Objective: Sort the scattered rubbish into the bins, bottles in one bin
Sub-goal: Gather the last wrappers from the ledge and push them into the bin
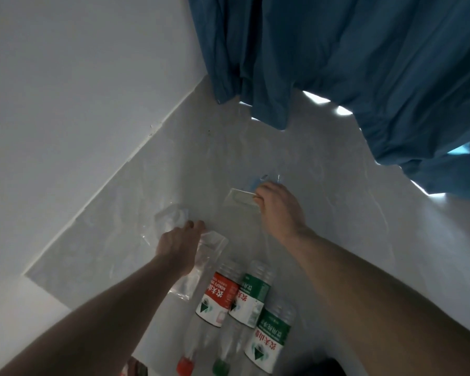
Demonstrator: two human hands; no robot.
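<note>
Three clear plastic bottles lie side by side on the grey floor at the bottom: one with a red label and red cap (215, 302), one with a green label and green cap (248, 302), and a third green-labelled one (272, 340). My left hand (177, 245) is closed on a clear plastic bag (204, 259) that trails toward the bottles. A crumpled clear wrapper (168, 218) lies just beyond its fingers. My right hand (277, 210) pinches another clear plastic bag (240, 198) on the floor, further out. No bin is in view.
A white wall (65, 104) runs along the left and meets the floor in a corner. A blue curtain (364, 63) hangs over the floor at the top right. Something dark sits at the bottom edge (323, 369).
</note>
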